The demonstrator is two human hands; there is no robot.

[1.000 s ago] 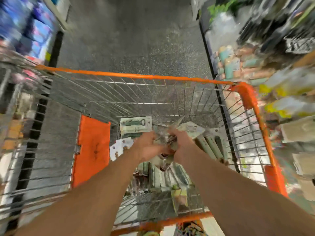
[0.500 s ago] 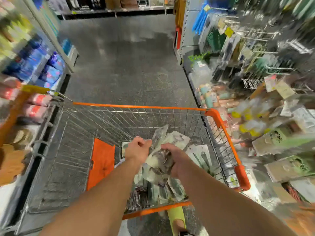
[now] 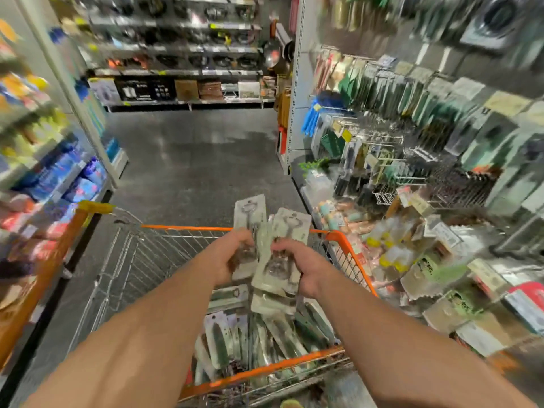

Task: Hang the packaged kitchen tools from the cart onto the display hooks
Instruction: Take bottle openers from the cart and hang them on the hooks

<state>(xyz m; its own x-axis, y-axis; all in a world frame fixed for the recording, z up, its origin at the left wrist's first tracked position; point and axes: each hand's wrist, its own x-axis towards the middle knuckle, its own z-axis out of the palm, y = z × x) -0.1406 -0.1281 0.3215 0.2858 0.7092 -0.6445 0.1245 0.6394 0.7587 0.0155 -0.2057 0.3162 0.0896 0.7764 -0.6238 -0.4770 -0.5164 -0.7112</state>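
No text, brand, number or sign is showing clearly enough to read. Printing on the packaged kitchen tools (image 3: 266,242) being gripped in the hands is coming through only as pale smudges. The yellow tags (image 3: 346,135) hanging on the display hooks and the boxes (image 3: 141,89) sitting on the far shelf are blurring into unreadable marks.

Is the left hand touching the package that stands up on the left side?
Touching. The head view shows the left hand with fingers curled round the lower part of the left package, with no gap.
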